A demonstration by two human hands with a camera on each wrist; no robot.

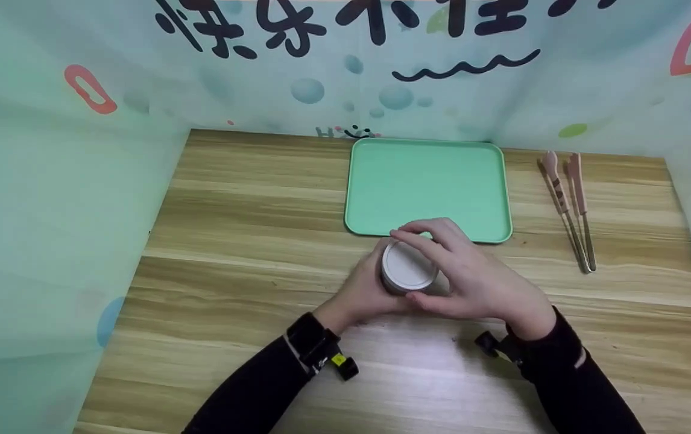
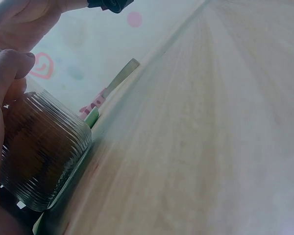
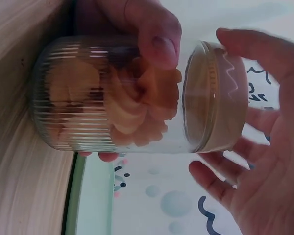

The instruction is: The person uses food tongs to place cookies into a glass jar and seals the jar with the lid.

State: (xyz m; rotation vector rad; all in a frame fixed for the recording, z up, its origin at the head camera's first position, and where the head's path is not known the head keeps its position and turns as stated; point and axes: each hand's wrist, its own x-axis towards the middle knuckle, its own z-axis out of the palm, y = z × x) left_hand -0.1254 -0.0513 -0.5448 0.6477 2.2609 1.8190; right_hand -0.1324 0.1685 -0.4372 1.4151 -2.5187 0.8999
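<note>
A ribbed clear glass jar (image 3: 73, 122) with a pale lid (image 1: 410, 265) stands upright on the table in front of the tray. Swirled golden-brown cookies (image 3: 137, 103) show through its wall in the right wrist view. My left hand (image 1: 363, 289) grips the jar's body from the left, its thumb lying along the glass below the lid. Around the lid curve the thumb and fingers of my right hand (image 1: 484, 277), with the palm off to the right. In the left wrist view the jar's contents look dark through the glass.
Behind the jar lies a green rectangular tray (image 1: 427, 187) near the back edge of the table (image 1: 249, 211). Two tongs-like utensils with pink ends and metal handles (image 1: 586, 241) lie to its right. A printed cloth (image 1: 345, 78) hangs along the back and sides.
</note>
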